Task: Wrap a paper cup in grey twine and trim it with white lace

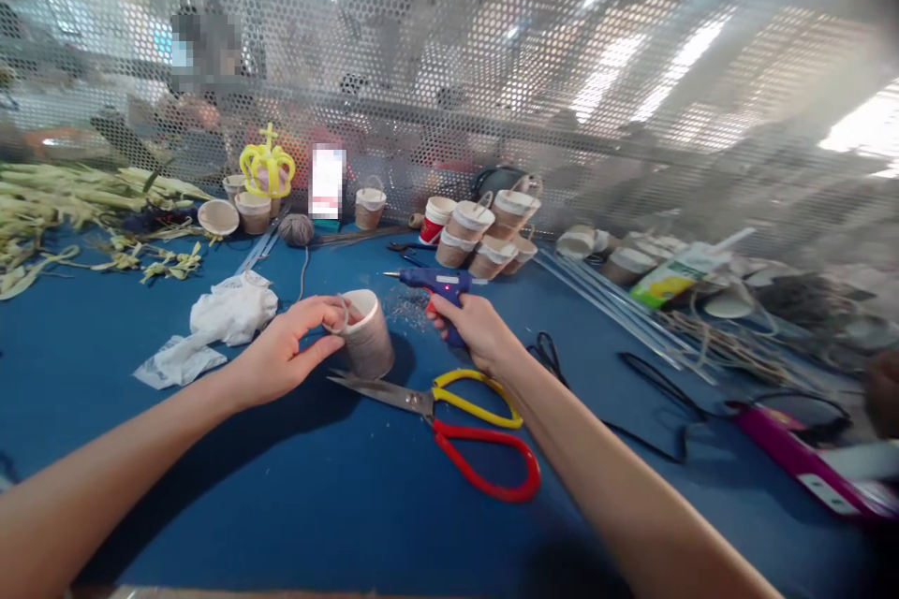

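Observation:
At the rim of a cup wrapped in pale twine [370,346], my left hand [299,342] is closed in a pinch on a small cord loop [343,316]. The cup tilts slightly and its white inside shows. My right hand [472,328] grips a blue glue gun [432,279], a finger at its red trigger. Its metal nozzle points left, beyond the cup, touching nothing. Open-bladed scissors [421,404] with one yellow and one red handle lie in front, blade tips near the cup's base.
White cloth [235,309] and a ball of grey twine [296,229] lie left. Several wrapped cups [470,220] stack at the back before a perforated metal screen [421,65]. Clear glue sticks [618,304], black cable [650,365] and a purple power strip [793,449] lie right.

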A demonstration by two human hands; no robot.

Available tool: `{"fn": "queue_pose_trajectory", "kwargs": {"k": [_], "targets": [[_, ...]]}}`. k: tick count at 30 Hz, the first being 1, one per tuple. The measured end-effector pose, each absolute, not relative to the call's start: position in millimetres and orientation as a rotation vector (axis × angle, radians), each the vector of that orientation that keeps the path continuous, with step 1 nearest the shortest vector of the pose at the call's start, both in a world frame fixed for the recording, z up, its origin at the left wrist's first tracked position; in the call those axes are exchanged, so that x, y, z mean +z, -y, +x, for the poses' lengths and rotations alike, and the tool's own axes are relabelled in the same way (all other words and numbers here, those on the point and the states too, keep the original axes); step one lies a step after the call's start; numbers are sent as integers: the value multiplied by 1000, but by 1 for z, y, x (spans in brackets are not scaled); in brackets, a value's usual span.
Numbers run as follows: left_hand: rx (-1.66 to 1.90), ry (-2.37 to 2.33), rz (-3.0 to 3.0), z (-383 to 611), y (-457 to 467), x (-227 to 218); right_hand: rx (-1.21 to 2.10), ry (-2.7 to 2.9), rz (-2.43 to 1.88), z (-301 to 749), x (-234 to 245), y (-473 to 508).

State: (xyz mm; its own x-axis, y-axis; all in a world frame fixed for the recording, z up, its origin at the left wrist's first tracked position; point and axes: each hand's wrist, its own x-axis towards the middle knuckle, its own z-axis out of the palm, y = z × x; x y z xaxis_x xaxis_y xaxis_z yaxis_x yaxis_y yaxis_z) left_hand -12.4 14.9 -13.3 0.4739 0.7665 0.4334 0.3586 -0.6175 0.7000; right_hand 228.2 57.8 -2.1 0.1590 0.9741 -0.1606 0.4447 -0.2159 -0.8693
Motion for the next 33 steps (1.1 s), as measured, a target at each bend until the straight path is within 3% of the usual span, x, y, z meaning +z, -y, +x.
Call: {"fn": "queue_pose_trajectory", "kwargs": {"k": [7, 14, 20, 25, 28, 33], "targets": [[1017, -925, 2465, -15, -11, -11, 890, 1544, -1994, 214, -12, -82], [994, -929, 2510, -16, -10, -14, 529, 1728, -2068, 212, -12, -84], [985, -940, 2572, -16, -10, -15, 208, 1892, -1842, 195, 18, -62], [960, -927, 2657, -14, -9, -15, 271, 2191, -1372, 164, 45, -36], [963, -938, 2700, -13, -9, -15, 245, 2335, -1330, 150, 46, -33], [957, -941, 2705, -12, -8, -16, 491, 2406, -1299, 144, 43, -39]]}}
